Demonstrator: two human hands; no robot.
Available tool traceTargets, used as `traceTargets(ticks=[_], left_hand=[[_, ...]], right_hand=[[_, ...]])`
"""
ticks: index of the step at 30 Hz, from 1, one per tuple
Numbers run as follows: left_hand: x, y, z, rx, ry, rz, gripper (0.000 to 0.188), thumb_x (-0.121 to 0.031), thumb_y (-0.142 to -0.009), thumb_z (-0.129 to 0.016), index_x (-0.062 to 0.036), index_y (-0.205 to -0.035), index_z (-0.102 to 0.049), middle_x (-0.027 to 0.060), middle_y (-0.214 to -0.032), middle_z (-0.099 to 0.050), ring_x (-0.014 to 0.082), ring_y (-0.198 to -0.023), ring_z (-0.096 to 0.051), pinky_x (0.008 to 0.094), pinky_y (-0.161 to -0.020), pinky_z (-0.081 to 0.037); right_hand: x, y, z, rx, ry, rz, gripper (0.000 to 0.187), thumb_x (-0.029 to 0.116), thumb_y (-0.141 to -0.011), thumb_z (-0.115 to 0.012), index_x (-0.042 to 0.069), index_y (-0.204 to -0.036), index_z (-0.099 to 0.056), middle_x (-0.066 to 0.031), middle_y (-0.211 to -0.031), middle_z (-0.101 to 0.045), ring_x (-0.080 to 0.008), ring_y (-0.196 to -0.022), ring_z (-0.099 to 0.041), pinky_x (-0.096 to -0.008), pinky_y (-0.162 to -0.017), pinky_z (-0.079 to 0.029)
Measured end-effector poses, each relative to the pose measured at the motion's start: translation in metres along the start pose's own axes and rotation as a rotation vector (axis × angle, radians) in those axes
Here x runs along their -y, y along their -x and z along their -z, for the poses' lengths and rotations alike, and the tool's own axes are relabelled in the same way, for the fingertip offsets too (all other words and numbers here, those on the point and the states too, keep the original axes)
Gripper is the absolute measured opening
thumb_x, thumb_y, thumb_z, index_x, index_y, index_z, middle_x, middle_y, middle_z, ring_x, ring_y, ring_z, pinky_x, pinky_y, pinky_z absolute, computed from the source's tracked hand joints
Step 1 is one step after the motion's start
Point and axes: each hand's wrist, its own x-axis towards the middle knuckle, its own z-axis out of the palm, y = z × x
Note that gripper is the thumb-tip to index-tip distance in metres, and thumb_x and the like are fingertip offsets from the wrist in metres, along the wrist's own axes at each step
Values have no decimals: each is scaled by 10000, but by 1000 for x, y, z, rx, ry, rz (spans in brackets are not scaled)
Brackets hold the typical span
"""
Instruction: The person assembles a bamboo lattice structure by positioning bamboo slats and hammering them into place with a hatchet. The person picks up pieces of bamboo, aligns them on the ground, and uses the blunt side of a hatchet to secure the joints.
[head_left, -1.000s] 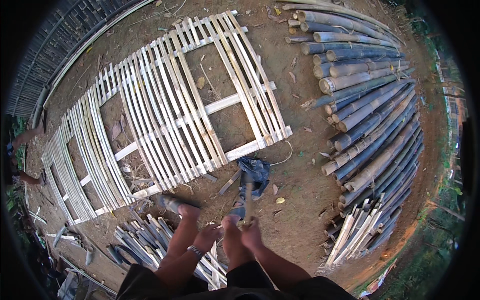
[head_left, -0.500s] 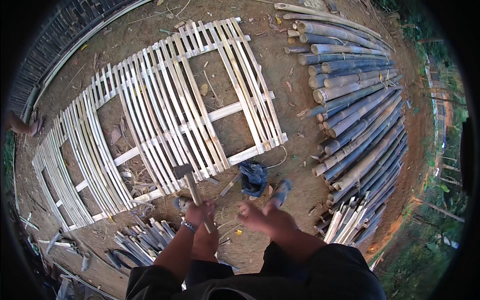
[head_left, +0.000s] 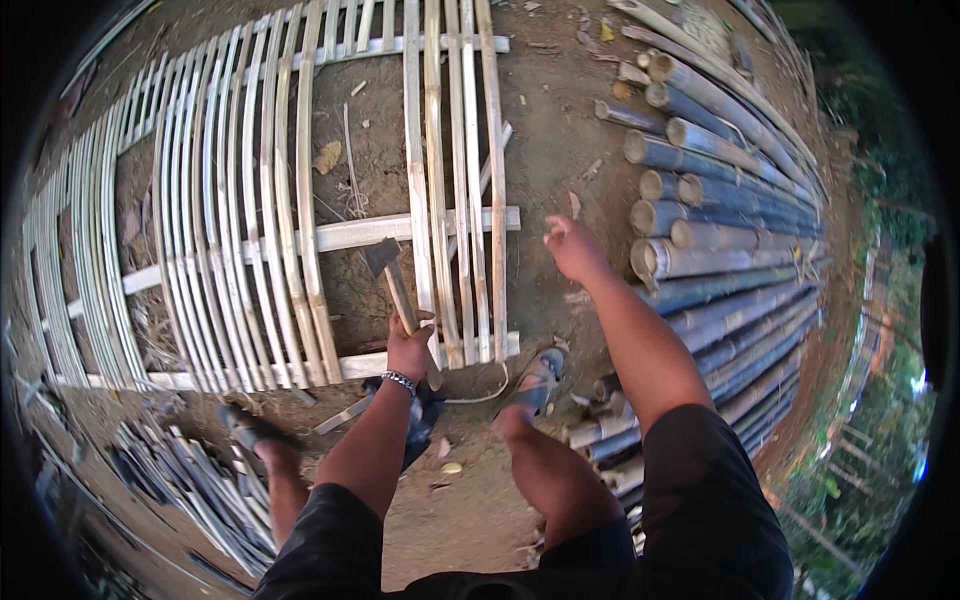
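Observation:
My left hand (head_left: 408, 345) is wrapped round the wooden handle of a hatchet (head_left: 400, 292). Its dark metal head points up and left, over a gap in a slatted bamboo panel (head_left: 345, 235). The hand is above the panel's near rail, beside the slats at its right end. My right hand (head_left: 578, 250) reaches forward over the dirt between that end and the stacked poles. Its fingers are apart and nothing shows in them. A black plastic bag (head_left: 425, 432) lies partly hidden under my left forearm.
Bamboo poles (head_left: 735, 262) are stacked along the right side, cut ends toward the panel. Thin bamboo strips (head_left: 190, 490) lie in a bundle at lower left. My sandalled feet (head_left: 540, 380) stand near the panel's front edge. A loose wood piece (head_left: 342, 416) lies on the ground.
My view has shifted toward the panel's right end. The left hand, now alone near the hatchet, has carried it forward over the panel. My right arm has stretched out forward and right; my feet have stepped apart.

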Motion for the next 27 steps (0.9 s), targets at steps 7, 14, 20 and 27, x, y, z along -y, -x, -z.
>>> traceTargets(ticks=[7, 14, 20, 27], left_hand=[[17, -36, -43, -9, 102, 132, 211, -82, -806, -618, -81, -999, -704, -9, -836, -580, 114, -775, -562, 275, -705, -448], [-4, -13, -41, -102, 188, 87, 172, -55, -822, -584, -52, -972, -669, 11, -811, -623, 110, -723, -579, 271, -658, -462], [-19, -3, -42, -77, 199, 130, 172, -56, -819, -585, -44, -968, -671, 25, -881, -638, 114, -807, -588, 268, -746, -460], [-15, -14, -42, -82, 156, 205, 163, -73, -820, -608, -46, -965, -678, 15, -847, -636, 123, -760, -587, 293, -715, -476]], right_hand=[[9, -144, -20, -127, 308, 256, 548, 87, -905, -560, 136, -1445, -481, -62, -1536, -412, -337, -1356, -437, -408, -1144, -368], [30, -191, -38, -66, 282, 243, 577, 94, -911, -544, 184, -1475, -466, 3, -1637, -244, -328, -1477, -258, -490, -1211, -238], [11, -167, -10, -179, 610, 443, 356, 173, -934, -607, 180, -1289, -602, 11, -1537, -401, -242, -1463, -289, -510, -1205, -215], [-64, -136, 30, -148, 805, 353, 305, 168, -897, -625, 156, -1198, -573, -43, -1221, -580, -241, -1258, -490, -460, -1096, -348]])
